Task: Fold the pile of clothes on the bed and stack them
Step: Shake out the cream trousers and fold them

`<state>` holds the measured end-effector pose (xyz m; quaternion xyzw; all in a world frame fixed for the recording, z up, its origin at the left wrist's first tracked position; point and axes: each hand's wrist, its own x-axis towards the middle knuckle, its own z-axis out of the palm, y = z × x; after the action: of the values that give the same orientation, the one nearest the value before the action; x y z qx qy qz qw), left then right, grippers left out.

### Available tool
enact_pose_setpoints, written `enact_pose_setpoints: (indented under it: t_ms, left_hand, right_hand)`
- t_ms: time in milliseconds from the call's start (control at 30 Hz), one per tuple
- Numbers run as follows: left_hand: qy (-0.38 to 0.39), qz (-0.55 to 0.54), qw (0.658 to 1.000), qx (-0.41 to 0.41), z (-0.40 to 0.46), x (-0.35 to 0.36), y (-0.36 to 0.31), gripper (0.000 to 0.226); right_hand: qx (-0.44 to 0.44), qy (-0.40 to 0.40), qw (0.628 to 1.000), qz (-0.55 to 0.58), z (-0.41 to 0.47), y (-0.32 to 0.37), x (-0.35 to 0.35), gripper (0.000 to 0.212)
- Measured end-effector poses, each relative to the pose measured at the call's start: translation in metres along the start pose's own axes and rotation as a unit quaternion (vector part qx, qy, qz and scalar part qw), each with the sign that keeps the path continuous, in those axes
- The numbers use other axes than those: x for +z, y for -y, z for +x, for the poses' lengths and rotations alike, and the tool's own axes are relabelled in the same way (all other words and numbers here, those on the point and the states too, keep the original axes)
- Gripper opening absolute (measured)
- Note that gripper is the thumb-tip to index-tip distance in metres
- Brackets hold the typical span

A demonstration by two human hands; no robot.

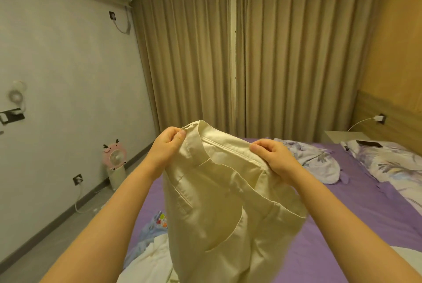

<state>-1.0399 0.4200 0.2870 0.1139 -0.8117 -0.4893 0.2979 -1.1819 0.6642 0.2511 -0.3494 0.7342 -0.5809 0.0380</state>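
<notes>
Cream trousers (228, 202) held up over the bed (331, 225). My left hand (170, 145) and right hand (274, 157) each pinch the waistband, well apart. Risk: legs hang crooked, dragging into the unfolded pile (148, 248) below; uneven grip would skew the fold.

cream trousers (228, 202) legs and white garment (155, 260) past bottom edge

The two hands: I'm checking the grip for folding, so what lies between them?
In the head view, the cream trousers' waistband spans from the left hand to the right hand; each pinches one end.
</notes>
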Motion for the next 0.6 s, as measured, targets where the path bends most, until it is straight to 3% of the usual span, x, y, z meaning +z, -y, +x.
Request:
enact_pose_setpoints:
  t_ms: [167, 267, 367, 467, 533, 600]
  left_hand:
    - [0.114, 0.000, 0.993, -0.010, -0.012, -0.033, -0.010, 0.052]
    - [0.051, 0.017, 0.998, 0.022, -0.012, -0.038, -0.007, 0.022]
    - [-0.003, -0.043, 0.999, 0.021, -0.013, -0.042, -0.003, 0.043]
    - [-0.004, -0.083, 0.997, 0.006, -0.015, -0.050, 0.000, 0.058]
    - [-0.002, -0.054, 0.999, -0.004, -0.014, -0.056, 0.004, 0.050]
    - [-0.021, 0.044, 0.999, -0.008, -0.014, -0.060, 0.014, 0.055]
  right_hand:
    - [-0.006, 0.014, 1.000, -0.003, -0.013, 0.026, 0.012, 0.016]
    - [0.016, 0.024, 1.000, 0.008, -0.022, 0.043, 0.020, 0.019]
    - [0.065, 0.052, 0.996, 0.013, -0.032, 0.056, 0.026, 0.020]
    - [0.100, 0.096, 0.989, 0.041, -0.044, 0.065, 0.029, 0.018]
    - [0.087, 0.089, 0.990, 0.067, -0.050, 0.072, 0.034, 0.016]
    - [0.072, 0.056, 0.992, 0.087, -0.051, 0.079, 0.043, 0.013]
